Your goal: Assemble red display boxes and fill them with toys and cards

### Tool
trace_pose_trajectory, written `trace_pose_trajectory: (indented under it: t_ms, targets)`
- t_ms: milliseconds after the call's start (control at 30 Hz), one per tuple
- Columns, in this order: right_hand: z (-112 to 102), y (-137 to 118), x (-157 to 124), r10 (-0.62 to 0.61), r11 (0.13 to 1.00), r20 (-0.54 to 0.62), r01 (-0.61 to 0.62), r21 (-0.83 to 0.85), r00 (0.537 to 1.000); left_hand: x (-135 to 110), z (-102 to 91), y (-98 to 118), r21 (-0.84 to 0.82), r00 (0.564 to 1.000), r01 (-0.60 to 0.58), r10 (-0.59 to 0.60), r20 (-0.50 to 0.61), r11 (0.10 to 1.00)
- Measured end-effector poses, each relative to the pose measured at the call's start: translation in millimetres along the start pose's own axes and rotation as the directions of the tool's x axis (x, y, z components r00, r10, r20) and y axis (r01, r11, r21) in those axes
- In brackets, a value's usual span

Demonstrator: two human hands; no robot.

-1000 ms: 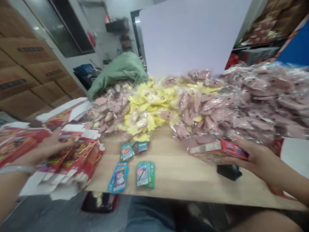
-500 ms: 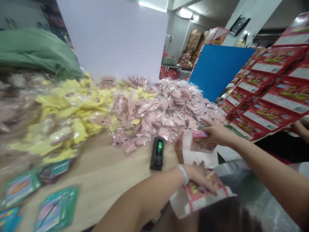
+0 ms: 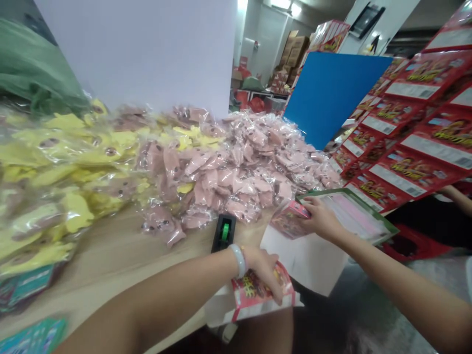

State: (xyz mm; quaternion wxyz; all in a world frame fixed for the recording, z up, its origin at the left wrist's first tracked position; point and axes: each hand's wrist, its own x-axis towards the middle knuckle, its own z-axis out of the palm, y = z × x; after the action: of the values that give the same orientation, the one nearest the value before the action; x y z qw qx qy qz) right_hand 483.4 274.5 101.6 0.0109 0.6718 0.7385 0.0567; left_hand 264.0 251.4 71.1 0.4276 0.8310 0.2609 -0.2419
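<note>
My left hand point(image 3: 264, 271), with a pale bangle on the wrist, is closed on a flat red and white carton point(image 3: 258, 295) near the table's front edge. My right hand point(image 3: 320, 216) grips a small red and pink box point(image 3: 289, 220) at the right end of the table, beside a green-rimmed tray point(image 3: 354, 216). A black tape dispenser point(image 3: 223, 232) with a green roll lies between my hands and the heap of pink packets point(image 3: 243, 167).
Yellow packets point(image 3: 55, 162) pile up on the left of the wooden table point(image 3: 110, 255). Green cards point(image 3: 33, 337) lie at the near left. Stacked red boxes point(image 3: 416, 137) and a blue board point(image 3: 332, 93) rise on the right. Another person's hand point(image 3: 455, 194) shows at far right.
My view has swung right, away from the flat cartons on the left. My left hand has brought a flat carton over near the table edge; my right hand has set its box down by the tray.
</note>
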Motion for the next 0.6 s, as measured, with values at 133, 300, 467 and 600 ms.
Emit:
trace_pose_trajectory:
  t_ms: [133,300,467,600]
  targets:
    - [14.5,-15.6,11.2,-0.084,0.996,-0.054,0.082,-0.038,0.995,-1.5,7.4,6.0,-0.029,0.999,0.012,-0.013,-0.041,0.999]
    - [3.6,-23.0,14.3,-0.083,0.995,-0.148,0.074,-0.069,0.985,-70.4,32.9,5.0,-0.201,0.903,-0.257,0.161,-0.399,0.945]
    - [-44.7,-115.8,-45.1,0.187,0.81,-0.17,-0.054,0.583,0.968,-159.8,86.7,-14.0,-0.647,0.55,-0.58,-0.348,-0.76,0.496]
    - [-49.4,-251.3,-143.0,0.065,0.058,0.37,-0.374,0.926,0.927,-190.1,149.0,-21.8,-0.688,0.36,-0.625,-0.646,-0.673,0.369]
